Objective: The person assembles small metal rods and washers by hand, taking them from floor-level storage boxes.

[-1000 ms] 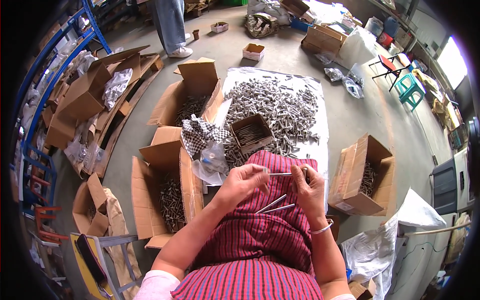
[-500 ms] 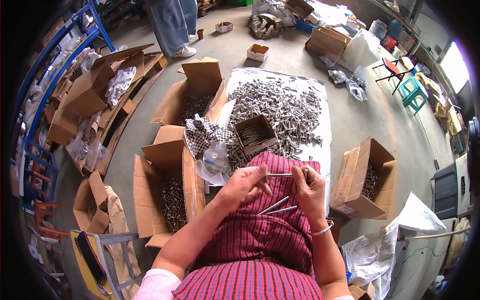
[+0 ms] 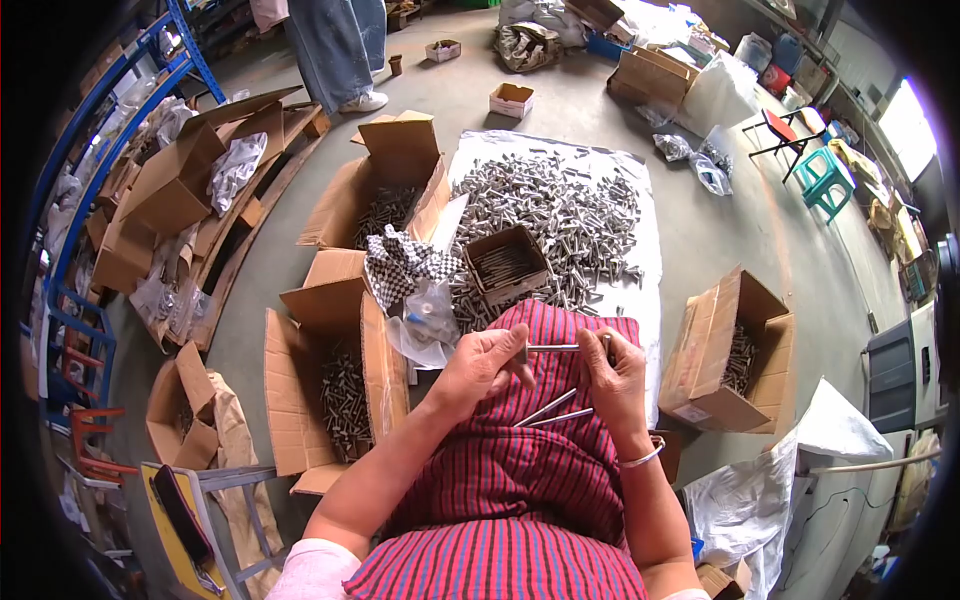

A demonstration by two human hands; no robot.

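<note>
A thin metal rod (image 3: 555, 348) runs level between my two hands, above the red striped cloth (image 3: 540, 475) over my lap. My left hand (image 3: 482, 368) pinches its left end, where a wider piece shows by the thumb. The right hand (image 3: 614, 378) closes on the other end with thumb and fingers. A small dark upright piece stands out by the right fingertips, too small to name. Two more metal rods (image 3: 562, 417) lie on the cloth below. Just beyond, a small open carton (image 3: 506, 291) holds rods of the same look.
Many short metal pieces (image 3: 560, 200) cover a white sheet (image 3: 650, 300) ahead. Open cardboard boxes with metal parts stand left (image 3: 385, 385) and right (image 3: 690, 385). A checkered cloth (image 3: 400, 262) and clear plastic bag (image 3: 430, 318) lie left. A person (image 3: 340, 50) stands at the far left.
Both hands keep hold of the rod, with slight shifts in the fingers. The whole view has moved a little. The person at the far left has shifted slightly left.
</note>
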